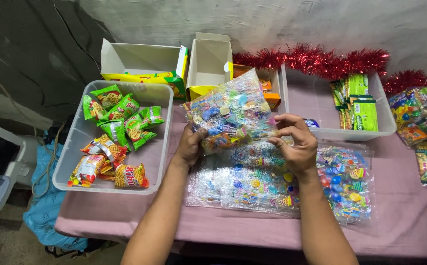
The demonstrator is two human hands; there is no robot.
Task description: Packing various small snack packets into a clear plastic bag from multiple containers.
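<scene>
Left hand [191,145] and right hand [297,145] are gripping a clear toy packet [230,115] by opposite edges, fingers clenched. Likely light, crinkly, slippery; edges are offering the surest hold.

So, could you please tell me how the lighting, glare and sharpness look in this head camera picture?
Head view: even, soft light; white glare speckles the crinkled clear plastic sheet of colourful toys held between the left hand and right hand, and the flat sheets on the pink tablecloth. The grey wall at left falls dark; the sheet's prints look slightly soft.
</scene>
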